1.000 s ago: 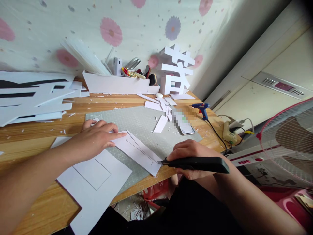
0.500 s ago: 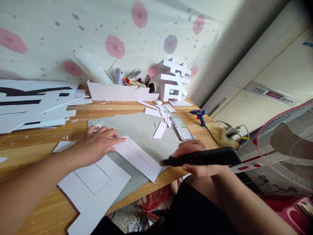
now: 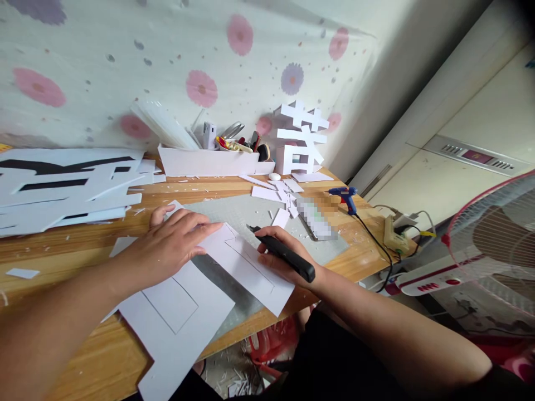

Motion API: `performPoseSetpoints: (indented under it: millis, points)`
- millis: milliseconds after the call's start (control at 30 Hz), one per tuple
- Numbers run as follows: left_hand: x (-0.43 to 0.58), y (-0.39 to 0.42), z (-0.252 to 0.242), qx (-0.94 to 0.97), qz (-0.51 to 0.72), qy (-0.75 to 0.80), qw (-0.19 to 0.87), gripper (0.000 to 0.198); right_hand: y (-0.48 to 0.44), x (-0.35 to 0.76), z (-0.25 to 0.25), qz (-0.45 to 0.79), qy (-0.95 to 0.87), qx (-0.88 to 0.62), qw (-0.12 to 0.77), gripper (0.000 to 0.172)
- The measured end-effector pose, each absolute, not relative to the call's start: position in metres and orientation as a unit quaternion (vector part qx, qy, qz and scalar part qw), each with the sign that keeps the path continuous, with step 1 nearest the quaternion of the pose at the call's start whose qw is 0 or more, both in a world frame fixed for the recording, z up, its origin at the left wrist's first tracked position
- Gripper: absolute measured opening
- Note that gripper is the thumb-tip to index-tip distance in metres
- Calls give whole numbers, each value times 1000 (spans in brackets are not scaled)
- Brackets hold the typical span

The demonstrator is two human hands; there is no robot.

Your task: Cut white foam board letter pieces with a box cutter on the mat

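My left hand (image 3: 173, 245) lies flat, fingers together, pressing down a white foam sheet (image 3: 246, 267) with cut lines in it. That sheet rests on a grey cutting mat (image 3: 251, 211) on the wooden table. My right hand (image 3: 288, 262) is closed around a black utility knife (image 3: 281, 252). The knife's blade tip points up and left, near the sheet's far edge. A larger white sheet (image 3: 175, 317) with a rectangle cut into it lies under my left forearm.
White letter cut-outs (image 3: 62, 189) pile up at the left. A white tray (image 3: 209, 161) of tools and a standing white character (image 3: 303, 139) sit at the back. A blue glue gun (image 3: 345, 196), a power strip (image 3: 395, 236), scraps and a fan (image 3: 489, 239) are to the right.
My right hand has swung the knife from the sheet's near right corner up to its far edge, blade now pointing left. The left hand stays pressed on the sheet. The view shifted slightly.
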State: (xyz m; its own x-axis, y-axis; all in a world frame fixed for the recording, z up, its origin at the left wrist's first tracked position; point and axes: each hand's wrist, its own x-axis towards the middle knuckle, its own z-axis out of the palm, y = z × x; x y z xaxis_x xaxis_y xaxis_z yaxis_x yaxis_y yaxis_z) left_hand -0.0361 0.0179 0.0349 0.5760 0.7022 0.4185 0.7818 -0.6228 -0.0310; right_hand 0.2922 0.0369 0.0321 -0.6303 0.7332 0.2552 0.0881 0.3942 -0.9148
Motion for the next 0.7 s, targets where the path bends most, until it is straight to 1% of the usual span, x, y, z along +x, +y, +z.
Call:
performPoseSetpoints:
  millis: [100, 167, 300, 400, 467, 533, 633, 700]
  points:
    - [-37, 19, 32, -884, -176, -419, 110, 39, 41, 293, 29, 525, -734, -270, 335, 44]
    - [-38, 20, 30, -885, -158, -425, 110, 39, 46, 295, 28, 529, -722, -289, 340, 43]
    - [-42, 23, 23, -880, -142, -441, 102, 41, 56, 301, 28, 489, -697, -345, 394, 42]
    - [-48, 27, 10, -876, -158, -446, 97, 39, 63, 306, 29, 457, -671, -382, 441, 42]
    - [-52, 31, 1, -875, -167, -445, 90, 38, 66, 310, 31, 434, -672, -390, 457, 41]
    - [-55, 33, -4, -876, -161, -448, 81, 38, 68, 314, 33, 403, -704, -382, 442, 39]
    - [-52, 31, -1, -880, -139, -451, 61, 39, 70, 316, 33, 340, -772, -374, 384, 40]
    - [-46, 27, 4, -889, -136, -435, 48, 41, 71, 315, 31, 295, -790, -384, 376, 42]
